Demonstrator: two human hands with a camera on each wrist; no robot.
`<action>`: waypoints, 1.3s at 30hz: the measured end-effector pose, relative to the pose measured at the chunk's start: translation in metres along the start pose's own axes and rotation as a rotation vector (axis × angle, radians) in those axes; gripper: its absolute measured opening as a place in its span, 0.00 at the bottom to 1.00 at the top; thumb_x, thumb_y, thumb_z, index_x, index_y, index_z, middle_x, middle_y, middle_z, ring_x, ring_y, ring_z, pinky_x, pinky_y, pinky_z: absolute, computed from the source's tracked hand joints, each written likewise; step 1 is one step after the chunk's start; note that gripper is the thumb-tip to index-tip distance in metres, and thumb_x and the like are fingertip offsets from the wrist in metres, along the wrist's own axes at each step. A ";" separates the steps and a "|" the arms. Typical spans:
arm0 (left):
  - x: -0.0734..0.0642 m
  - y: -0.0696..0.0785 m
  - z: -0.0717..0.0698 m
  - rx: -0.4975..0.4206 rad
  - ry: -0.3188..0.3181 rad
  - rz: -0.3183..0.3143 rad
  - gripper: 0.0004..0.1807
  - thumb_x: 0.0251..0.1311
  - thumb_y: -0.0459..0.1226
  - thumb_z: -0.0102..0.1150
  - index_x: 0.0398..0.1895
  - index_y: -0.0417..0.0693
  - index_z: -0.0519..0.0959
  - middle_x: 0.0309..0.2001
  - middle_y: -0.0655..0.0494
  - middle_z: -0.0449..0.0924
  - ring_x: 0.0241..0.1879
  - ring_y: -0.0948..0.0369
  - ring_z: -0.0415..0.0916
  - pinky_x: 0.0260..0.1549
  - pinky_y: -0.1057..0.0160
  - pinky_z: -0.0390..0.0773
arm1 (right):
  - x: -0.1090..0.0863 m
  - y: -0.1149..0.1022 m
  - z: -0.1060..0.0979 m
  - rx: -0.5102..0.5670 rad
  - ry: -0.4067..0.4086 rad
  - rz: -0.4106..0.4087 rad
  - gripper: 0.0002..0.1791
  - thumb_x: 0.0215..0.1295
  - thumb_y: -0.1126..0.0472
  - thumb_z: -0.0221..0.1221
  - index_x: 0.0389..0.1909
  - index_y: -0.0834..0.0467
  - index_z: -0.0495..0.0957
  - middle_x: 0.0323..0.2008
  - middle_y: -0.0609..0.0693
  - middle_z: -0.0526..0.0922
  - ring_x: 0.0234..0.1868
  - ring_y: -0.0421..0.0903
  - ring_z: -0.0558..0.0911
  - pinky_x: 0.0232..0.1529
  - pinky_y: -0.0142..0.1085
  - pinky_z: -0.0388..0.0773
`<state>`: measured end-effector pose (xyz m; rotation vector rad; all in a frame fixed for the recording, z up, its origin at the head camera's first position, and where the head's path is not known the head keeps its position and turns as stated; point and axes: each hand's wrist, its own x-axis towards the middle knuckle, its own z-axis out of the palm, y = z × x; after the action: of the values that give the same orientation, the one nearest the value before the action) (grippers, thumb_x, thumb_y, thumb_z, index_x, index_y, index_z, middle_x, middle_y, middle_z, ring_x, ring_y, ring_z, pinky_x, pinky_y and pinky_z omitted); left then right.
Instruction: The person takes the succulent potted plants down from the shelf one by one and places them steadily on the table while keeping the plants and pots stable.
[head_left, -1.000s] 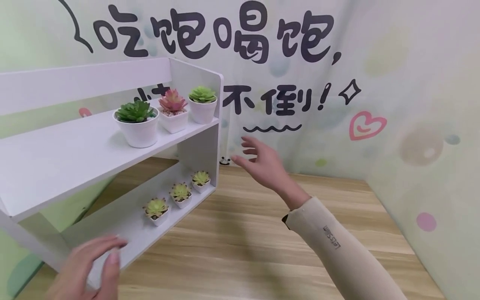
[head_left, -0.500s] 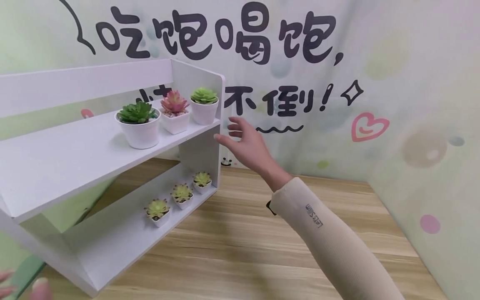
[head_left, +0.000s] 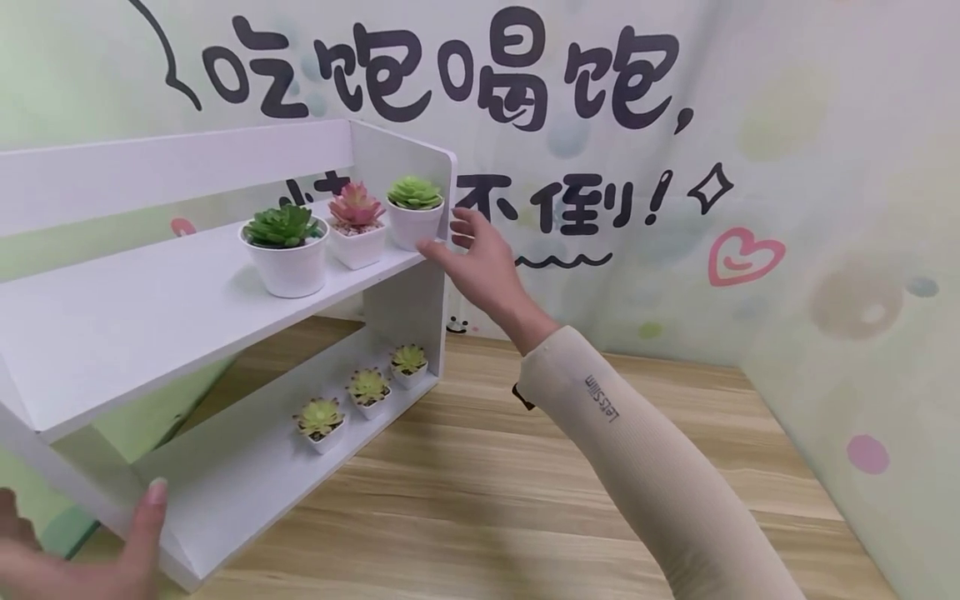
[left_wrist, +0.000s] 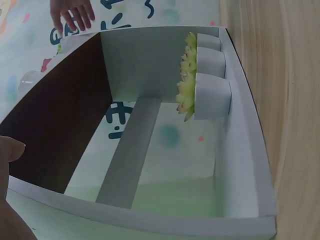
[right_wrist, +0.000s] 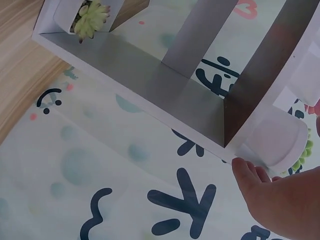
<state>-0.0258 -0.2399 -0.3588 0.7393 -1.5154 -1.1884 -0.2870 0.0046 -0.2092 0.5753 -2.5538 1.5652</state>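
White shelf [head_left: 135,308]: stands on the wooden table [head_left: 480,467], holding both rows of plants.
Upper plants: the head view shows all three leafy tops, dark green plant [head_left: 285,250], pink plant [head_left: 357,221], light green plant [head_left: 416,212].
Underside: only the left wrist view looks up at the dark board [left_wrist: 70,105] (the small plants [left_wrist: 210,82] appear sideways there).
Left hand [head_left: 82,571]: by the shelf's left end, thumb spread wide, apparently holding nothing; fingers partly cut off.
Right hand [head_left: 483,262]: at the right end, fingers lightly bent, thumb apart, no grip visible; contact unclear.
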 end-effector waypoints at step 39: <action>0.003 -0.050 0.028 0.001 0.002 0.063 0.32 0.67 0.32 0.47 0.75 0.62 0.65 0.69 0.47 0.74 0.63 0.70 0.70 0.65 0.72 0.64 | 0.021 -0.021 0.049 -0.007 0.314 0.059 0.35 0.58 0.49 0.72 0.63 0.60 0.74 0.55 0.52 0.84 0.54 0.45 0.82 0.58 0.37 0.80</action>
<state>-0.0591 -0.2504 -0.4043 0.6881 -1.5264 -1.1396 -0.2934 -0.0526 -0.2093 0.2312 -2.3574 1.5246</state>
